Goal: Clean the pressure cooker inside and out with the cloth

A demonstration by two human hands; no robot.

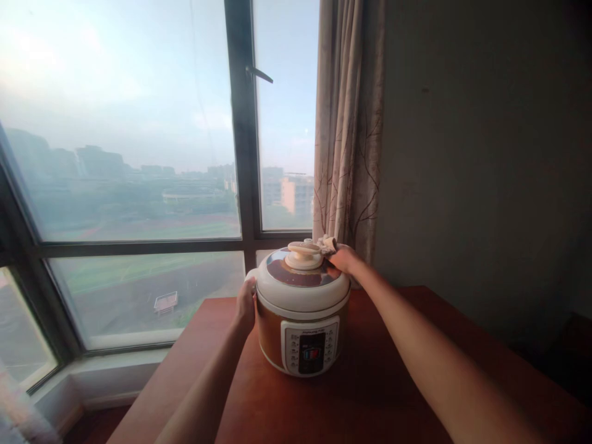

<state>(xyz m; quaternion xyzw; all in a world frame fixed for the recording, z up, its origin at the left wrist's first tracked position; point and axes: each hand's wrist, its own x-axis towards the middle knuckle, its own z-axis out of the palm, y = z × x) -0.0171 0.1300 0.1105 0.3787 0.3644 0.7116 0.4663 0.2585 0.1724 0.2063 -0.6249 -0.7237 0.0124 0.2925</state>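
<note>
An electric pressure cooker [303, 302], white and golden-brown with a control panel on its front, stands upright on a reddish-brown table [379, 394]. My left hand [246, 305] is closed around the side handle [252, 274] at the cooker's left; some of its fingers are hidden. At the back right of the lid [277, 280], my right hand [345, 257] grips a crumpled, light-coloured cloth [329, 245]. The cloth is beside the beige lid knob [303, 248]; whether it touches the knob I cannot tell. The lid is on the cooker.
Behind the table is a large window with a dark frame [245, 154] and a handle [259, 74]. A patterned curtain [346, 123] hangs behind the cooker to the right, next to a dark wall [472, 154]. A pale sill [111, 376] runs along the lower left.
</note>
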